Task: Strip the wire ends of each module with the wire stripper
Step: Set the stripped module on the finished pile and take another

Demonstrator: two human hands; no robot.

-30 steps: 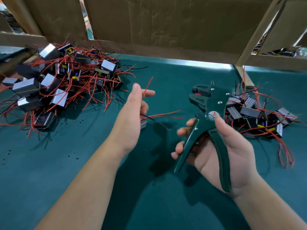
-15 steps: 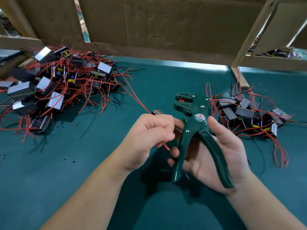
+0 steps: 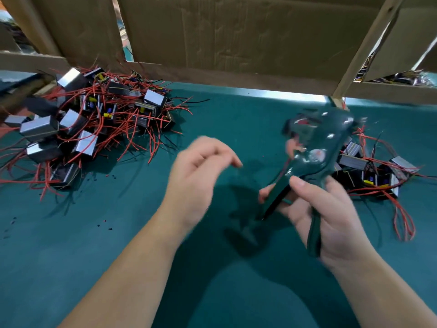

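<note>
My right hand (image 3: 331, 216) grips the handles of the dark green wire stripper (image 3: 316, 147), whose jaws point up and away; it is blurred by motion. My left hand (image 3: 201, 176) hovers over the green mat (image 3: 118, 245) left of the tool, blurred, fingers loosely curled, and I see nothing in it. A big pile of modules (image 3: 94, 124) with red and black wires lies at the far left. A smaller pile of modules (image 3: 369, 169) sits at the right, just behind the stripper.
A cardboard wall (image 3: 236, 31) closes the back of the bench, with a slanted wooden post (image 3: 354, 55) at the right. Small bits of cut insulation (image 3: 106, 226) dot the mat near the left pile.
Half a second ago my left hand pinched a module's wire at the stripper's jaws. Now that hand has pulled away left with nothing in it, and the stripper has swung up and right.
</note>
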